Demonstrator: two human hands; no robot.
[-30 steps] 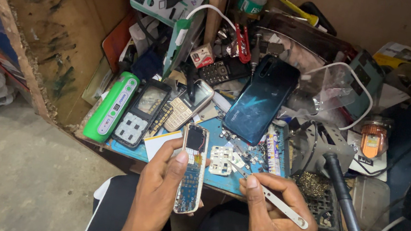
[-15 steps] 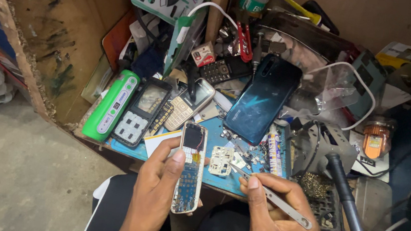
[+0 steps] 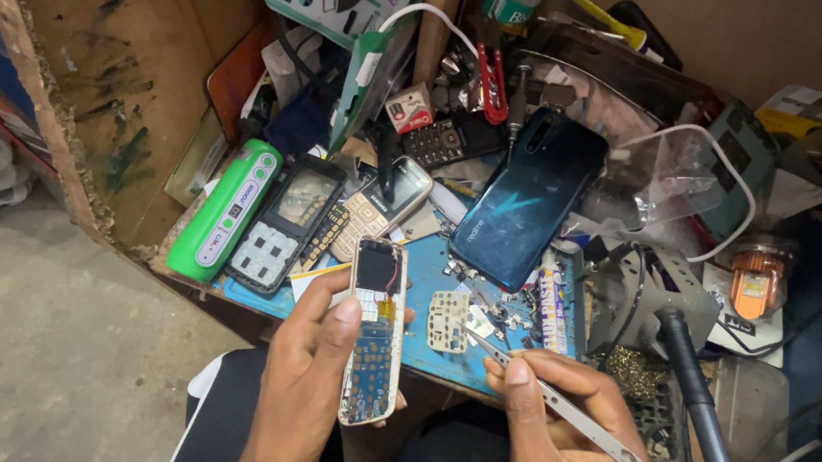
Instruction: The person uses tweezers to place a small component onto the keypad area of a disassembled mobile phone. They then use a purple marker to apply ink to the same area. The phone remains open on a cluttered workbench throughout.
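Phone repair workshop: cluttered bench (image 3: 440,349), dismantled phones (image 3: 288,223), soldering iron (image 3: 691,404).

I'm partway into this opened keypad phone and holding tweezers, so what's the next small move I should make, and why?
Probably swing the tweezers left toward the opened phone. The left hand holds it upright with its circuit board exposed, while the right hand has the tweezer tips pointing over the blue mat, near a loose white keypad sheet, apart from the phone.
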